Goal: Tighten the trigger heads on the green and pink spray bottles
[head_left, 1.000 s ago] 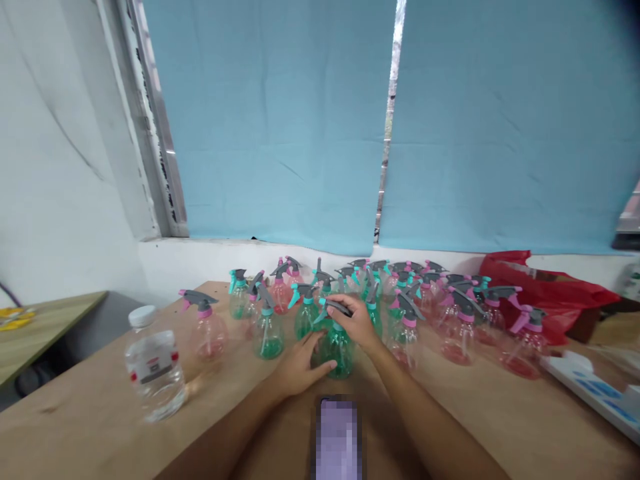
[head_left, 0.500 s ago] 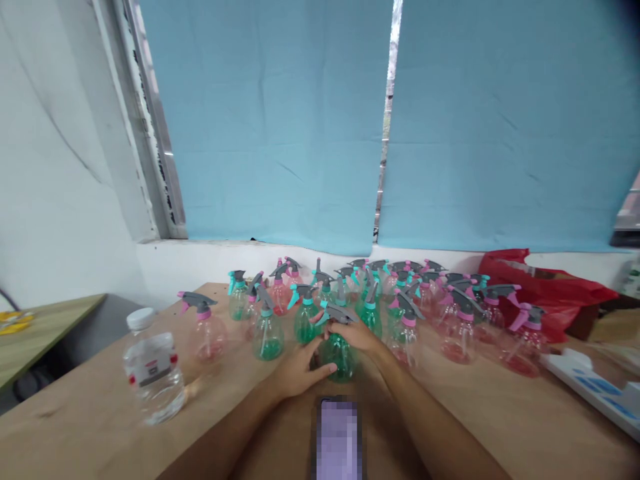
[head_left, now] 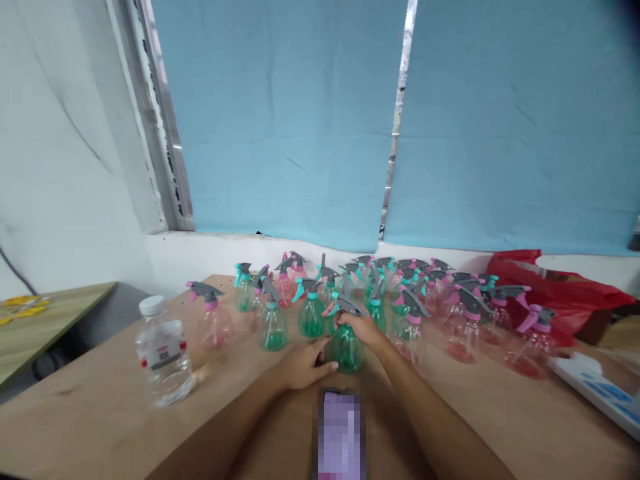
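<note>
A green spray bottle [head_left: 346, 350] with a grey trigger head stands on the wooden table [head_left: 100, 413] in front of me. My left hand [head_left: 303, 365] wraps around the bottle's round body from the left. My right hand [head_left: 361, 328] is closed on the grey spray head at its neck. Just behind it stand several more green and pink spray bottles [head_left: 430, 300] in a crowd.
A clear water bottle [head_left: 164, 352] with a white cap stands at the left. A lone pink spray bottle [head_left: 214, 317] is near it. A phone [head_left: 339, 433] lies at the table's near edge. A red plastic bag [head_left: 550, 293] and a white box [head_left: 600, 393] are at the right.
My right hand has slid from on top of the spray head down to its neck. My left hand stays on the bottle's body. The view has shifted slightly.
</note>
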